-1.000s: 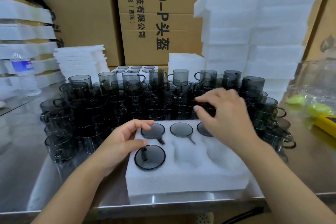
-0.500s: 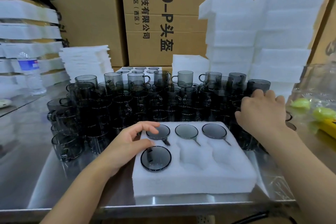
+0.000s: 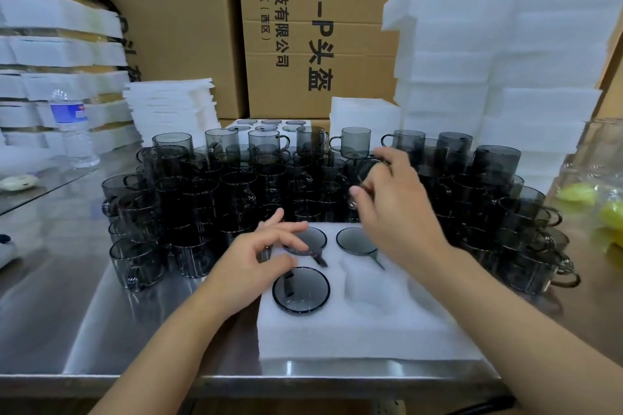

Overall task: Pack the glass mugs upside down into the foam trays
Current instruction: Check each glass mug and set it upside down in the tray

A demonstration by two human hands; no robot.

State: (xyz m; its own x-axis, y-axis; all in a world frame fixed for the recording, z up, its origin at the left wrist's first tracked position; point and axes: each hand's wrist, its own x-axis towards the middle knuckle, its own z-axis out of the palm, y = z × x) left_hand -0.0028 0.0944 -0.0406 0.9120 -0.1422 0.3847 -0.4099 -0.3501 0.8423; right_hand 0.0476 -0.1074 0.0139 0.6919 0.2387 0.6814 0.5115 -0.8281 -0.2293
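Observation:
A white foam tray lies at the table's front edge. Upside-down smoky glass mugs sit in its back-left pocket, back-middle pocket and front-left pocket. The front-middle pocket is bare; my right arm hides the right-hand pockets. My left hand rests on the tray's left edge, fingers spread, fingertips on the back-left mug. My right hand hovers over the tray's back edge and grips a tilted glass mug between thumb and fingers. Many loose upright mugs crowd behind the tray.
More mugs stand to the right of the tray. Tall foam stacks rise at the back right, thin foam sheets at the back left, a filled tray behind. Cardboard boxes form a wall. A water bottle stands left.
My right hand came back from the mugs at the right to the middle, now holding a mug. My left hand's fingers lifted and spread over the back-left mug.

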